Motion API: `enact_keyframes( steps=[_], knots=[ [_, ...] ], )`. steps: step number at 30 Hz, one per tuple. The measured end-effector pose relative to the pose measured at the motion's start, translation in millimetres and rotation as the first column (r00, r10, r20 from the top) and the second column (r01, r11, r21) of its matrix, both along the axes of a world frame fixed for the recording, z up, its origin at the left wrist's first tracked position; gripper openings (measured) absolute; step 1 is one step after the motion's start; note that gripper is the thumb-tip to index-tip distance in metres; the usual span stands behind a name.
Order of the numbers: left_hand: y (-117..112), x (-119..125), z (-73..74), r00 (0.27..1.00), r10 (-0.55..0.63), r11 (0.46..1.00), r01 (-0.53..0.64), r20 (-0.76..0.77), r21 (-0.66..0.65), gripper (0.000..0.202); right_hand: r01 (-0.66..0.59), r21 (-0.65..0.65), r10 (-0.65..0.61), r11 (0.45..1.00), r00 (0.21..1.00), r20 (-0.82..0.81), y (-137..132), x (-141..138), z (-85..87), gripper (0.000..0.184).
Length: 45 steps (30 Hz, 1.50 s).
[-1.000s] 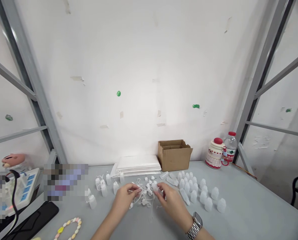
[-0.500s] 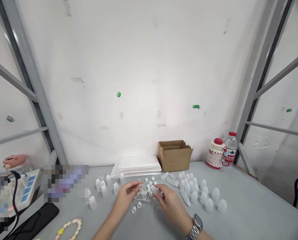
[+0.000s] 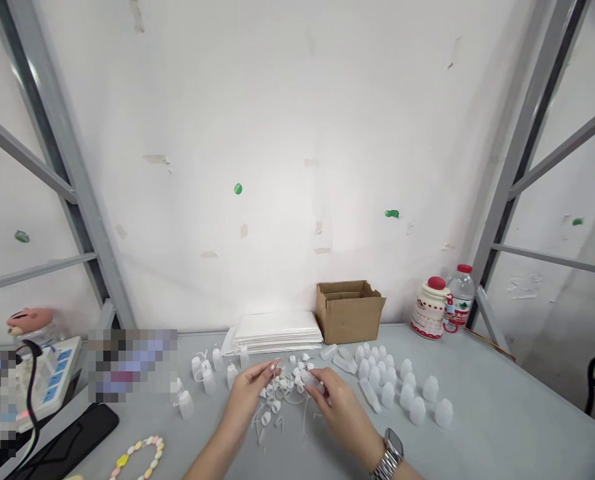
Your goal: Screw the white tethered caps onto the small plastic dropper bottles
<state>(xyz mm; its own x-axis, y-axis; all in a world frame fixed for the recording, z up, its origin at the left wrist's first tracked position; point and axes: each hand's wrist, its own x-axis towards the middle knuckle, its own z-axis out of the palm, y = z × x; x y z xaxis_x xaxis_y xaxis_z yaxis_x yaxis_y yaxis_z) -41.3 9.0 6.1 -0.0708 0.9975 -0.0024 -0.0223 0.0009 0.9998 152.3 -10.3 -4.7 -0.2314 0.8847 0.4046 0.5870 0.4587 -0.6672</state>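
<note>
Frosted bottle point(image 3: 311, 381) in the right hand point(image 3: 342, 405)

Forearms point(image 3: 216, 445) run off the lower edge; right fingers point(image 3: 328, 375) grip the small translucent bottle, partly covering it, above the bench point(image 3: 492, 413); left hand point(image 3: 244, 395) by jumbled white caps point(image 3: 276, 406), can't tell whether it's gripping; cardboard box point(image 3: 352, 321) beyond.

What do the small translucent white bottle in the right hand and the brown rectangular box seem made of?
Small translucent white bottle: probably plastic, smooth-looking; it appears cloudy and half see-through. Brown rectangular box: seemingly cardboard, matte; dull brown walls with an uneven top edge.
</note>
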Motion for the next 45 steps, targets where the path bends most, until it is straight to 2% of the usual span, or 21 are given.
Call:
enact_keyframes(
  steps=[8, 15, 23, 31, 45],
  knots=[
    [-3.4, 7.6, -0.2, 0.994, -0.027, 1.000, 0.026, 0.106, 0.011, 0.039, -0.046, -0.144, 0.027, 0.989, 0.992, -0.126, -4.0, -10.9, -1.2, 0.019],
    [-2.3, 7.6, -6.3, 0.995, -0.044, 0.999, 0.044, 0.087, 0.003, 0.034, -0.011, -0.142, -0.010, 0.990, 0.989, -0.144, -7.2, -13.4, -2.5, 0.020],
    [-8.5, 12.9, -1.0, 0.990, -0.100, 0.994, 0.104, 0.101, -0.031, 0.031, -0.037, -0.169, 0.013, 0.985, 0.990, -0.142, -8.9, -16.5, -1.0, 0.020],
    [-3.0, 8.9, -5.2, 0.996, -0.016, 1.000, 0.016, 0.084, 0.000, 0.033, 0.047, -0.178, -0.073, 0.983, 0.988, -0.139, -5.2, -14.1, -1.3, 0.023],
    [-8.7, 14.9, -0.7, 0.988, -0.113, 0.992, 0.117, 0.101, -0.036, 0.031, -0.006, -0.171, -0.014, 0.985, 0.993, -0.117, -9.3, -17.1, -3.3, 0.020]
  ],
)
